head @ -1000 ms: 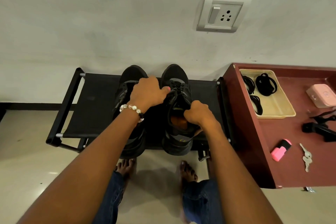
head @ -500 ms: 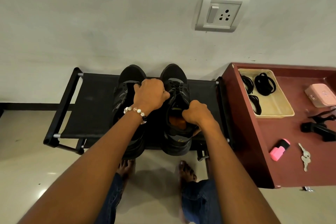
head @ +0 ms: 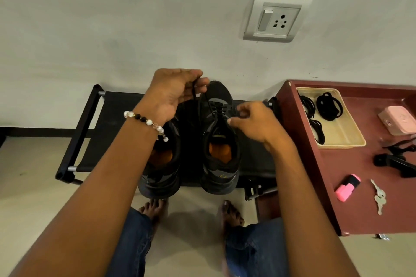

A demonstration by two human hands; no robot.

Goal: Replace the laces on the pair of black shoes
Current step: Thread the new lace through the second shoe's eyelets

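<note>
My left hand point(head: 174, 93) pinches a black lace point(head: 195, 92) above the right shoe point(head: 219, 141) on the black rack point(head: 94, 126); my right hand point(head: 254, 122) seems to pinch the other end.

**Rack, side table and what sits on them**

A black fabric shoe rack point(head: 117, 119) carries two black shoes point(head: 219, 141). Beside it, a maroon table point(head: 360, 209) bears a beige tray point(head: 351, 139), a pink highlighter point(head: 347, 190), keys point(head: 379, 197) and a pink case point(head: 398, 119).

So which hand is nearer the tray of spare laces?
Right. The right hand is beside the right shoe, closer to the tray; the left hand pinches a lace further away.
</note>
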